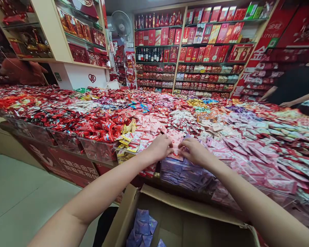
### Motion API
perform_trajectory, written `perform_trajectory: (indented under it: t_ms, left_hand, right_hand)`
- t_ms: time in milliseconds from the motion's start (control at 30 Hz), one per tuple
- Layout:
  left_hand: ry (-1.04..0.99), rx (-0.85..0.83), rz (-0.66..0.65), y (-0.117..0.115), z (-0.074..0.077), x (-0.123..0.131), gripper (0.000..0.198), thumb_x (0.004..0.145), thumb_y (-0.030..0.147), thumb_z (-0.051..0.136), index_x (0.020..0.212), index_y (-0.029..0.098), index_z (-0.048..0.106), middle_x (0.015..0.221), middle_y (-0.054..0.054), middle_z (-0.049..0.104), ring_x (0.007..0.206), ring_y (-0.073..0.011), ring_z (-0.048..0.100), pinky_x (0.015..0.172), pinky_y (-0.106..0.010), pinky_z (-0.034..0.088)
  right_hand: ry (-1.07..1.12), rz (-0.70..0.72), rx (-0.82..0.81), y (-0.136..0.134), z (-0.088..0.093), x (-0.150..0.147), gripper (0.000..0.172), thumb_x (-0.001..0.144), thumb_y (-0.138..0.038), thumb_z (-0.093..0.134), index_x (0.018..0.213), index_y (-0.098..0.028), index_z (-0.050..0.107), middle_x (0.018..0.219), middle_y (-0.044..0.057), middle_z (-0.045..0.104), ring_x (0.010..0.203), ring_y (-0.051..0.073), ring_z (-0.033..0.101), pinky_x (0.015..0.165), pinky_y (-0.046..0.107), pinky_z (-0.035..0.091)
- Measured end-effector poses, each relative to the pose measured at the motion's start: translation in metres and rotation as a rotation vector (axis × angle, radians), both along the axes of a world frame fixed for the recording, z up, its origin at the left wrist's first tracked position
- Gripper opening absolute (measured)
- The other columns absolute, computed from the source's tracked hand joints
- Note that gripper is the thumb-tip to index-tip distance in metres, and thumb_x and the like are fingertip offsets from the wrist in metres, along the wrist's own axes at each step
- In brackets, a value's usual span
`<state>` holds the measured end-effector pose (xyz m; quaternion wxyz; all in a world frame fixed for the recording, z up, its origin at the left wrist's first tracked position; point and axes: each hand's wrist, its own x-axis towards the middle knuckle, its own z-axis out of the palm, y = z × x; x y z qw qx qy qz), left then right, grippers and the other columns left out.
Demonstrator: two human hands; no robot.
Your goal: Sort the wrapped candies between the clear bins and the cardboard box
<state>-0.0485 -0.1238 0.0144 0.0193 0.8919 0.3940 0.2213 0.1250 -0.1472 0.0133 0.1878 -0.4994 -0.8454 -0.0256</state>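
Note:
Over the front bins of wrapped sweets, my left hand is closed on the left side of a pink packet. My right hand has its fingers bent in at the packet's right side, above the bin of purple packets. Purple packets also lie at the left inside an open cardboard box below my arms. Yellow and white packets are just left of my left hand, and light pink packets spread out to the right.
Clear plastic bins line the counter's front edge. Red packets heap up at the left. Shelves of boxes and bottles stand behind. A person in dark clothes is at the far right, another person at the far left.

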Motion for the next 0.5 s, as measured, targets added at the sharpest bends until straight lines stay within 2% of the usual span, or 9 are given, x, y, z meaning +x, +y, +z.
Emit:
perform_trajectory:
  t_ms: [100,200,267,367,500]
  left_hand:
    - [0.019,0.004,-0.041,-0.002,0.0,-0.003,0.018,0.075,0.027,0.055,0.083,0.014,0.065,0.082,-0.008,0.056,0.082,-0.0191,0.051,0.073,-0.029,0.04]
    - [0.046,0.044,-0.057,0.008,0.008,-0.01,0.02,0.077,0.026,0.052,0.086,0.015,0.065,0.084,-0.008,0.058,0.086,-0.0184,0.051,0.077,-0.028,0.039]
    - [0.073,0.091,0.044,0.023,0.017,-0.019,0.022,0.078,0.025,0.049,0.09,0.015,0.064,0.09,-0.008,0.059,0.09,-0.018,0.051,0.081,-0.028,0.038]
    - [0.233,0.087,0.352,0.052,0.029,-0.035,0.032,0.075,0.031,0.052,0.1,0.014,0.059,0.098,-0.011,0.058,0.096,-0.0215,0.05,0.084,-0.031,0.037]
    - [0.332,0.028,0.453,0.077,0.032,-0.046,0.04,0.066,0.032,0.06,0.098,0.009,0.059,0.095,-0.015,0.06,0.093,-0.0263,0.052,0.081,-0.034,0.039]
  right_hand:
    - [0.033,0.019,0.02,-0.002,-0.004,0.0,0.017,0.077,-0.026,0.052,0.085,-0.015,0.062,0.087,0.009,0.061,0.083,0.018,0.053,0.077,0.03,0.038]
    - [0.064,0.022,0.013,-0.005,-0.005,0.0,0.016,0.078,-0.025,0.051,0.085,-0.015,0.062,0.087,0.009,0.061,0.084,0.019,0.053,0.078,0.032,0.038]
    - [0.088,0.016,0.022,-0.006,-0.004,0.002,0.017,0.079,-0.023,0.05,0.086,-0.015,0.062,0.09,0.009,0.061,0.086,0.019,0.053,0.08,0.032,0.038]
    - [0.126,0.008,0.04,-0.009,-0.002,0.007,0.017,0.079,-0.023,0.048,0.086,-0.014,0.061,0.091,0.01,0.061,0.088,0.019,0.052,0.081,0.033,0.038]
    - [0.181,0.023,0.062,-0.016,-0.004,0.01,0.017,0.08,-0.026,0.048,0.083,-0.015,0.061,0.091,0.009,0.061,0.088,0.018,0.052,0.081,0.032,0.038]
